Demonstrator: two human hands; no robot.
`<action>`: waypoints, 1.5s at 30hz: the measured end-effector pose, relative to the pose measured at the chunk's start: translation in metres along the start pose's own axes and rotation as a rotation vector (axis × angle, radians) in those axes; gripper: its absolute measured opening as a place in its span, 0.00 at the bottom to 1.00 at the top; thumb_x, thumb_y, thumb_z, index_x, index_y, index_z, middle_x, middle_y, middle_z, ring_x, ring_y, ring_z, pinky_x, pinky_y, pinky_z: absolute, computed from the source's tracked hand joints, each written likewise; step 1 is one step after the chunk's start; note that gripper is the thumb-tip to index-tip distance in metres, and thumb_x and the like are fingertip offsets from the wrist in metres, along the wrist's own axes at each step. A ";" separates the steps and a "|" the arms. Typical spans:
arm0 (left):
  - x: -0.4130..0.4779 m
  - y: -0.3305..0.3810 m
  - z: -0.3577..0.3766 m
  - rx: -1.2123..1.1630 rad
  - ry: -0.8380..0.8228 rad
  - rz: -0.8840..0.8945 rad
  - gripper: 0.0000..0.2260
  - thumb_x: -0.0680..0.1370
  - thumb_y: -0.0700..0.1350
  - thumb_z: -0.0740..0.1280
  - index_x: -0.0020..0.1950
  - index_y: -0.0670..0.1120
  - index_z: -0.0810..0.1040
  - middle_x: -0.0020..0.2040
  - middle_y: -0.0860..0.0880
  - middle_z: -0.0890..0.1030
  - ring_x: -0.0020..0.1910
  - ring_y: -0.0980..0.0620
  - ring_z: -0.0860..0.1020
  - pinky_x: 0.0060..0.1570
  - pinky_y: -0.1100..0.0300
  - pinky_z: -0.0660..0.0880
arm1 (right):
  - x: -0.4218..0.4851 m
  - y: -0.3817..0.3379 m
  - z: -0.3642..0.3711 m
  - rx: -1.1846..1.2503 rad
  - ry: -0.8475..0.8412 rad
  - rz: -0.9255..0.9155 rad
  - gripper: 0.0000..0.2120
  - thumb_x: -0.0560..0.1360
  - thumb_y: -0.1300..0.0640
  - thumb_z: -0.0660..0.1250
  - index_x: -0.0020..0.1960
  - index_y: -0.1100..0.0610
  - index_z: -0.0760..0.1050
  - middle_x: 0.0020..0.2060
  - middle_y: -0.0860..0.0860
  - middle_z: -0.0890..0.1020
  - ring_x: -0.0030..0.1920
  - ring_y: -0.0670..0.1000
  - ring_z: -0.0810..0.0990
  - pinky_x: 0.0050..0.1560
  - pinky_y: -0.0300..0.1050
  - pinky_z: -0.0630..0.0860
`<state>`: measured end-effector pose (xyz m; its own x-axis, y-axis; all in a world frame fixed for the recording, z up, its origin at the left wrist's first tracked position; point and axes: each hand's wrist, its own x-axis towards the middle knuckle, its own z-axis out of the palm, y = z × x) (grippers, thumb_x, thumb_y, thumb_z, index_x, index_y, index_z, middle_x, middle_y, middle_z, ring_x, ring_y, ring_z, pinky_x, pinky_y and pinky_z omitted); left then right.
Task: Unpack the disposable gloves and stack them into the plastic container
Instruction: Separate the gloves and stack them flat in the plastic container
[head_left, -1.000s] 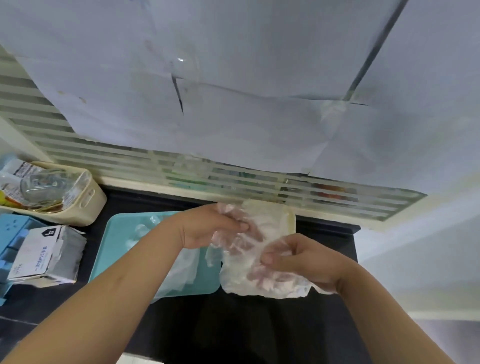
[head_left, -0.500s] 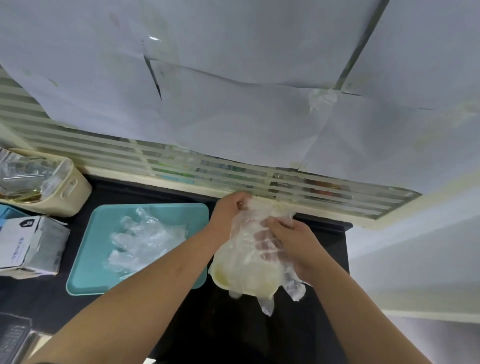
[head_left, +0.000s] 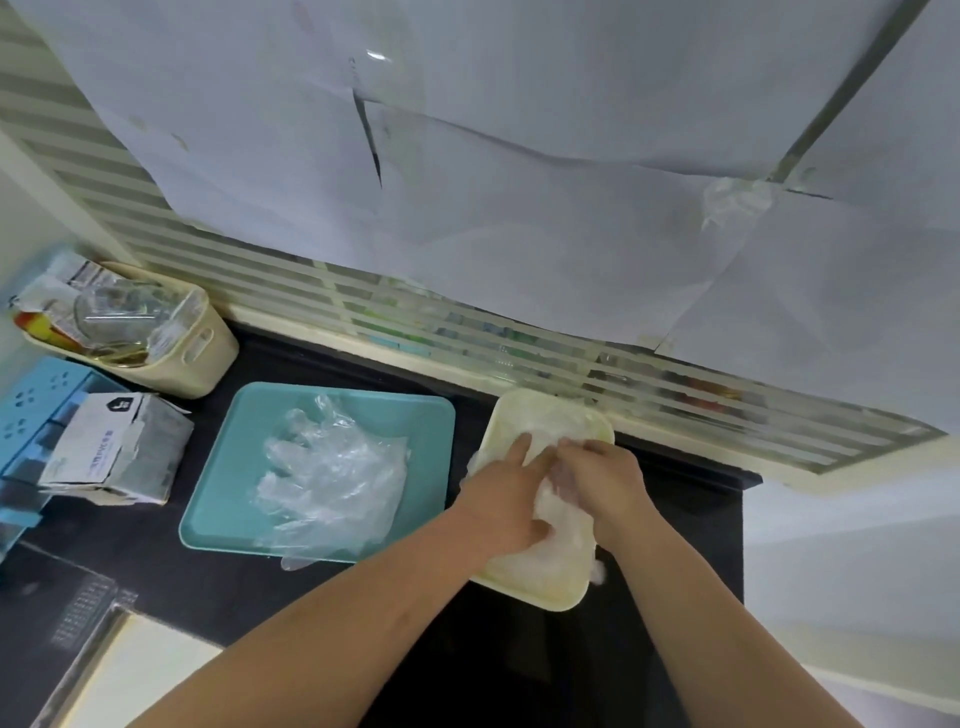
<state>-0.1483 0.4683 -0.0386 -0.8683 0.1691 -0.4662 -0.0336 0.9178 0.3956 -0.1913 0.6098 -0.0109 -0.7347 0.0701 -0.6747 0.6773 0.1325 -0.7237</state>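
A cream plastic container (head_left: 545, 405) lies on the black counter at the right, filled with a stack of clear disposable gloves (head_left: 561, 543). My left hand (head_left: 506, 499) lies flat on the stack with its fingers stretched out. My right hand (head_left: 605, 480) rests beside it, its fingers curled onto the top gloves. One glove tip (head_left: 598, 571) hangs over the container's right rim. Left of the container a teal tray (head_left: 249, 415) holds a loose pile of clear gloves (head_left: 332, 478). The hands hide the middle of the stack.
An opened grey and white carton (head_left: 111, 449) lies at the far left in front of a blue organiser (head_left: 31, 400). A cream basket (head_left: 197, 358) with packets stands behind it. A striped window ledge (head_left: 467, 338) runs along the counter's back edge.
The container and gloves, held up in both hands before, have come down onto the counter to the right of the tray. Both hands now press on the stack inside it.
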 end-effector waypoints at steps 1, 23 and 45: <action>0.004 0.003 0.004 0.055 -0.021 -0.018 0.45 0.77 0.54 0.72 0.84 0.60 0.44 0.85 0.51 0.39 0.69 0.42 0.75 0.63 0.45 0.77 | -0.006 -0.002 -0.003 -0.089 0.061 -0.089 0.06 0.81 0.58 0.69 0.54 0.54 0.84 0.46 0.52 0.87 0.48 0.54 0.86 0.57 0.52 0.83; -0.077 -0.210 0.023 -0.163 0.300 -0.365 0.16 0.81 0.48 0.68 0.68 0.48 0.77 0.64 0.50 0.72 0.58 0.47 0.78 0.58 0.53 0.77 | -0.072 0.017 0.154 -0.222 -0.265 -0.185 0.07 0.85 0.56 0.64 0.57 0.50 0.81 0.43 0.54 0.87 0.41 0.53 0.85 0.46 0.49 0.86; -0.095 -0.240 -0.073 -1.451 -0.020 -0.391 0.08 0.82 0.44 0.64 0.52 0.45 0.83 0.48 0.45 0.84 0.48 0.45 0.83 0.59 0.49 0.79 | -0.053 0.005 0.198 -0.041 -0.419 -0.136 0.10 0.77 0.56 0.76 0.56 0.61 0.85 0.51 0.58 0.89 0.54 0.58 0.87 0.56 0.50 0.82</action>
<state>-0.0938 0.2061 -0.0315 -0.6823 0.0201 -0.7308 -0.7134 -0.2367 0.6596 -0.1410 0.4113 -0.0077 -0.7326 -0.3563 -0.5799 0.5669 0.1521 -0.8096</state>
